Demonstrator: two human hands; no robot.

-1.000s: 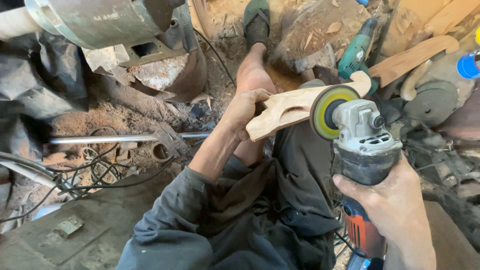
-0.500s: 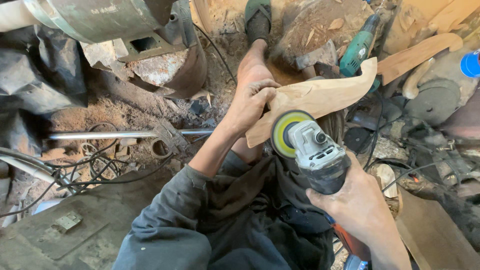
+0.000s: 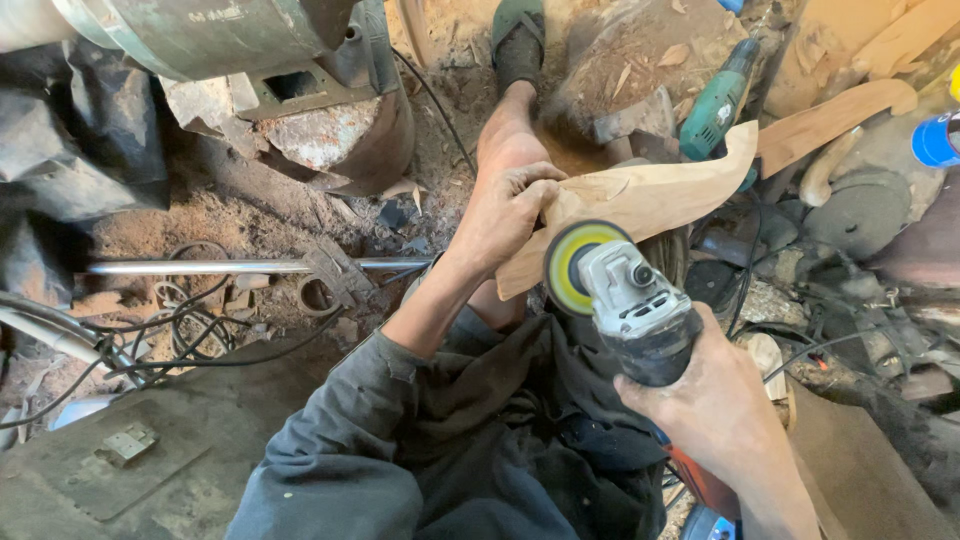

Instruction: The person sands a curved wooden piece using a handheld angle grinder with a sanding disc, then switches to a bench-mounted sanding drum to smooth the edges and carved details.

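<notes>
The left hand (image 3: 505,215) clasps a curved wooden piece (image 3: 650,200) near its lower end; the right hand (image 3: 715,400) wraps an angle grinder (image 3: 625,300), its disc against the wood.

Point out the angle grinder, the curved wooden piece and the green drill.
angle grinder (image 3: 640,305), head view, on its grey gear head.
curved wooden piece (image 3: 660,195), head view, mid-face.
green drill (image 3: 712,105), head view, on its body.

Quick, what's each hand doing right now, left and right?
Left hand: closed, gripping the curved wooden piece.
Right hand: closed around the body of the angle grinder, its disc against the wood.
</notes>
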